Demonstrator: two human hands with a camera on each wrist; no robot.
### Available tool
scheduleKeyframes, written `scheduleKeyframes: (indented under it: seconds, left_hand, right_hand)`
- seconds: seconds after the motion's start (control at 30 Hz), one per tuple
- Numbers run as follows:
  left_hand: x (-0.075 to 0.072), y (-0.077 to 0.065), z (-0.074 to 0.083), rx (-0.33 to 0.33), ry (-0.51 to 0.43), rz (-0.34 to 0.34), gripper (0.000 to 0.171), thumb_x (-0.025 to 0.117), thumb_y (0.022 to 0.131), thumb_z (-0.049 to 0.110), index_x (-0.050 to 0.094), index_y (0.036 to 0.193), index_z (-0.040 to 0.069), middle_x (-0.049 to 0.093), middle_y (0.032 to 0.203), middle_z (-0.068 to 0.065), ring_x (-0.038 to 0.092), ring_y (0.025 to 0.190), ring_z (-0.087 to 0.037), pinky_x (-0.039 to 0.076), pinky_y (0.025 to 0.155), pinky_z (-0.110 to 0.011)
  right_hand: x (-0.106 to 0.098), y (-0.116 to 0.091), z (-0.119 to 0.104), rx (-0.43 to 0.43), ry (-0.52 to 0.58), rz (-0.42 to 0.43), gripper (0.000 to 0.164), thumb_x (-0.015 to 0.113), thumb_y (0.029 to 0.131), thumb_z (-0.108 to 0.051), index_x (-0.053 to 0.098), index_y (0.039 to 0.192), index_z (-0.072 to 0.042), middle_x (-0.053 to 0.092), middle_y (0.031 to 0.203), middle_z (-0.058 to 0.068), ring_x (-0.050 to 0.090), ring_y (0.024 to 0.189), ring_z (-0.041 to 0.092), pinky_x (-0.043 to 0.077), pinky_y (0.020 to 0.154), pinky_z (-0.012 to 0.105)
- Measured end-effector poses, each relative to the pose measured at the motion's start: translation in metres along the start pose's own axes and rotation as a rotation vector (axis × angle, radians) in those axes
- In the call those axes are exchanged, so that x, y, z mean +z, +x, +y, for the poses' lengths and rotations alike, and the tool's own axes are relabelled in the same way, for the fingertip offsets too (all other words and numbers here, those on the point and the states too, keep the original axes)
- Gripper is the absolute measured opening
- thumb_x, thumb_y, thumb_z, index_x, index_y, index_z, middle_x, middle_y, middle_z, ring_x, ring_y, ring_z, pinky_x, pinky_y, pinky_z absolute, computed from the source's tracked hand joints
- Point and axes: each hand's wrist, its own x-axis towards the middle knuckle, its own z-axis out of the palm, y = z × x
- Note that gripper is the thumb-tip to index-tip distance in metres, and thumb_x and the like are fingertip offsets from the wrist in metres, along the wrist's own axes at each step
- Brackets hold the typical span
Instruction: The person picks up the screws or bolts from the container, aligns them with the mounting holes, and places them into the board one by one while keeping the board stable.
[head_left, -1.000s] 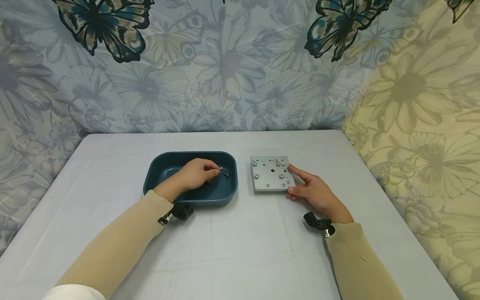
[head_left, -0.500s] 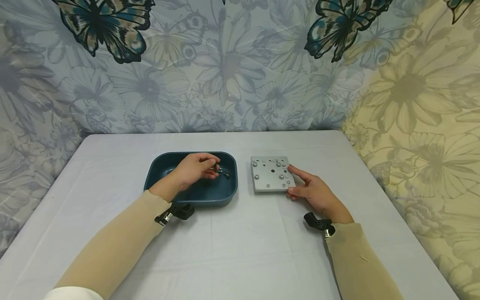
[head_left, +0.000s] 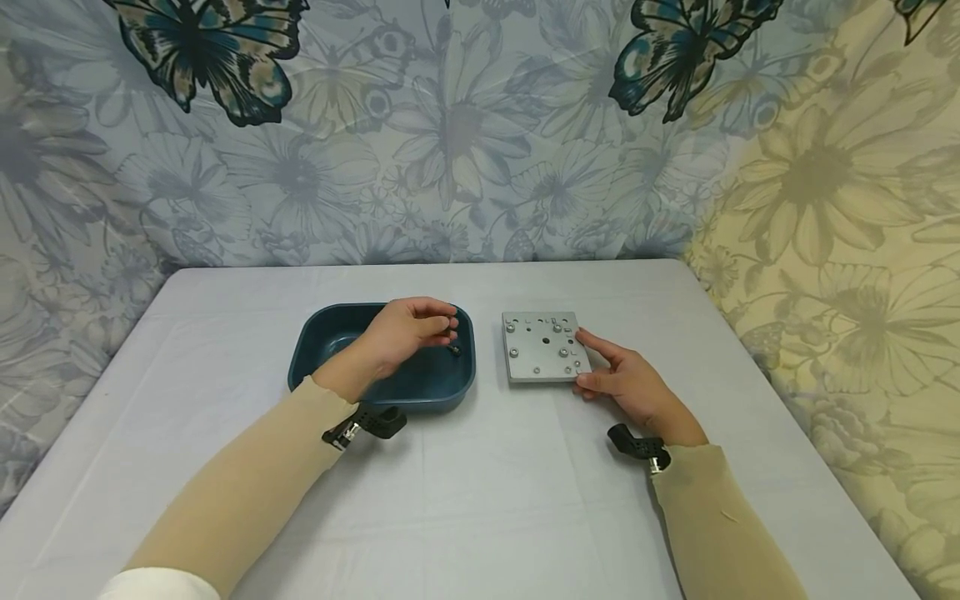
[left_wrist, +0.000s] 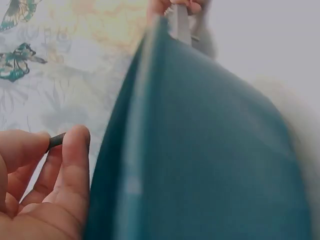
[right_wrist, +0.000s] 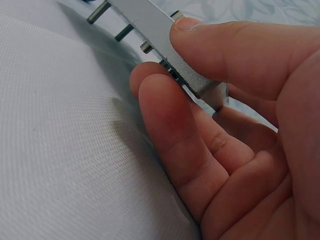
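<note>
Pinched by the left grip (head_left: pixel 401 337) over the tray (head_left: pixel 390 406) at 2 o'clock, a screw (left_wrist: pixel 57 140) could be dropped through slippage; at the tray's 3 o'clock, a metal plate (head_left: pixel 534 353) is clasped by the right grip (head_left: pixel 632 385).

We see a small dark threaded screw (left_wrist: pixel 56 141) pinched between the fingertips of the left hand (head_left: pixel 397 337), over the dark blue-green tray (head_left: pixel 405 387), inside which one more small piece of hardware (head_left: pixel 454 350) lies near the right wall. To the tray's right, we find a squarish grey metal plate (head_left: pixel 532 347), several bolts set in its face and threaded ends jutting from its underside, its right edge gripped by the right hand (head_left: pixel 637 387).
</note>
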Motion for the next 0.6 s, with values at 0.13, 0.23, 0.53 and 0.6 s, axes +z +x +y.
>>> scheduleKeyframes:
  seconds: [0.13,0.23,0.53,0.6]
  left_hand:
    - [0.016,0.007,0.008,-0.005,-0.032,0.0,0.022,0.061,0.098,-0.003,0.065,0.119,-0.006,0.062,0.118,-0.02,0.069,0.097,-0.027,0.056,0.086,-0.035]
    - [0.029,0.015,0.012,0.001,-0.043,0.0,0.02,0.063,0.096,-0.003,0.066,0.116,-0.005,0.061,0.118,-0.021,0.069,0.095,-0.029,0.056,0.083,-0.035]
    - [0.063,0.039,0.013,0.041,0.006,-0.012,0.02,0.065,0.094,-0.005,0.069,0.113,-0.002,0.061,0.122,-0.019,0.07,0.096,-0.028,0.057,0.082,-0.032]
    - [0.068,0.044,0.011,0.052,0.05,-0.022,0.023,0.067,0.093,-0.005,0.07,0.114,0.001,0.062,0.12,-0.013,0.07,0.096,-0.025,0.055,0.086,-0.035]
  right_hand:
    - [-0.001,0.0,0.0,0.002,-0.005,0.002,0.084,0.08,0.086,-0.014,0.034,0.157,-0.02,0.072,0.095,0.021,0.07,0.08,0.025,0.056,0.074,0.031]
    - [-0.001,-0.001,0.0,0.001,-0.006,0.0,0.085,0.08,0.086,-0.015,0.034,0.157,-0.02,0.072,0.095,0.02,0.07,0.08,0.025,0.056,0.074,0.031]
    - [-0.002,0.0,0.0,0.005,-0.005,-0.006,0.086,0.081,0.085,-0.017,0.034,0.157,-0.02,0.072,0.098,0.02,0.069,0.079,0.025,0.056,0.076,0.03]
    - [-0.002,0.0,0.0,0.005,-0.007,-0.001,0.086,0.082,0.084,-0.018,0.035,0.156,-0.021,0.072,0.097,0.019,0.068,0.078,0.024,0.055,0.076,0.03]
